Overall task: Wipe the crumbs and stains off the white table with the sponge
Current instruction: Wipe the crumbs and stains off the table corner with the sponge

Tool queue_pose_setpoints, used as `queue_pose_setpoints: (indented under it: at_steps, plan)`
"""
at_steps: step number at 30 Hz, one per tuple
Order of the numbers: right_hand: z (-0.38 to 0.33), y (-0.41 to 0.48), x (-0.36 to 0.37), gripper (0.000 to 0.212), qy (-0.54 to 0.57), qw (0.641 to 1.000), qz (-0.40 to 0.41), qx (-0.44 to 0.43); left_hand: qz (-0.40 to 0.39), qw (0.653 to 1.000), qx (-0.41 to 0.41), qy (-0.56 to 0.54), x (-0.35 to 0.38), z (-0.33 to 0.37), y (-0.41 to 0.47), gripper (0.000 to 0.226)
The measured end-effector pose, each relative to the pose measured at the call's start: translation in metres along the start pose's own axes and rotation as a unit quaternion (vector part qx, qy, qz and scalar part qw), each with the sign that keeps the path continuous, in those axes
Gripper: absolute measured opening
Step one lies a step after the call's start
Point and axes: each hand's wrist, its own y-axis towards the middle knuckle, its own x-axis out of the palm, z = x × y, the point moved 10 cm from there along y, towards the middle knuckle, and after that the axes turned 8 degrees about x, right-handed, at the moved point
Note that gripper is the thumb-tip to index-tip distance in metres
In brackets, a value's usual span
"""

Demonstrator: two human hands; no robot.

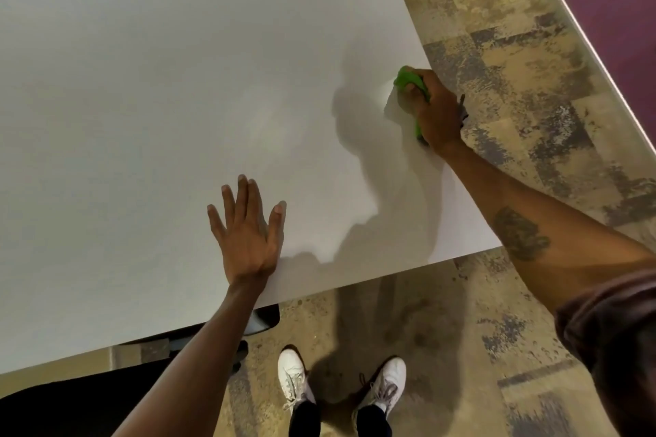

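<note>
Sponge [408, 80], soft and squashy at right of frame, sits bunched in our right hand [435, 113]; left hand [248, 238] lies spread flat on the white table [142, 99].

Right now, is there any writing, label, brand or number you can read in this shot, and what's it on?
None can be read.
White table: blank, no print.
Green sponge under the right hand: no label showing.
White shoes: no logo legible.
Forearm tattoo: a dark blurred shape, no letters to make out.
</note>
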Motion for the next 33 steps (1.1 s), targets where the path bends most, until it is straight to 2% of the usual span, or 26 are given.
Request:
queue_pose_setpoints:
  at_steps: [7,10,15,18,21,24,26,28,31,33]
  plan:
    - [-0.018,-0.080,0.030,0.032,0.031,0.995,-0.089,0.016,-0.016,1.000,0.001,0.007,0.000,-0.001,0.000,0.083]
    - [-0.025,-0.116,0.044,0.032,0.045,0.993,-0.105,0.008,-0.019,1.000,0.001,0.001,0.001,-0.002,0.000,0.078]
    - [-0.026,-0.175,0.075,0.033,0.098,0.986,-0.133,0.007,-0.018,1.000,0.018,-0.012,-0.007,0.002,-0.004,0.090]
    - [-0.030,-0.209,0.091,0.034,0.104,0.985,-0.135,0.008,-0.027,0.999,0.030,-0.024,-0.011,0.003,-0.005,0.083]
    - [-0.034,-0.238,0.104,0.034,0.103,0.984,-0.141,0.027,-0.051,0.992,0.027,-0.108,-0.007,-0.007,-0.005,0.077]
    - [-0.043,-0.266,0.114,0.033,0.096,0.985,-0.140,0.037,-0.067,0.972,0.016,-0.223,-0.008,-0.018,-0.012,0.082]
    - [-0.050,-0.285,0.122,0.031,0.100,0.983,-0.147,0.038,-0.120,0.962,-0.005,-0.245,-0.004,-0.022,-0.022,0.067]
    - [-0.058,-0.304,0.131,0.028,0.118,0.978,-0.159,0.057,-0.140,0.954,-0.042,-0.262,-0.011,-0.030,-0.029,0.055]
    - [-0.070,-0.333,0.142,0.024,0.148,0.968,-0.169,0.111,-0.138,0.943,-0.042,-0.301,-0.044,-0.024,-0.040,0.056]
    - [-0.077,-0.348,0.152,0.023,0.163,0.961,-0.165,0.147,-0.140,0.922,-0.080,-0.352,-0.064,-0.030,-0.048,0.054]
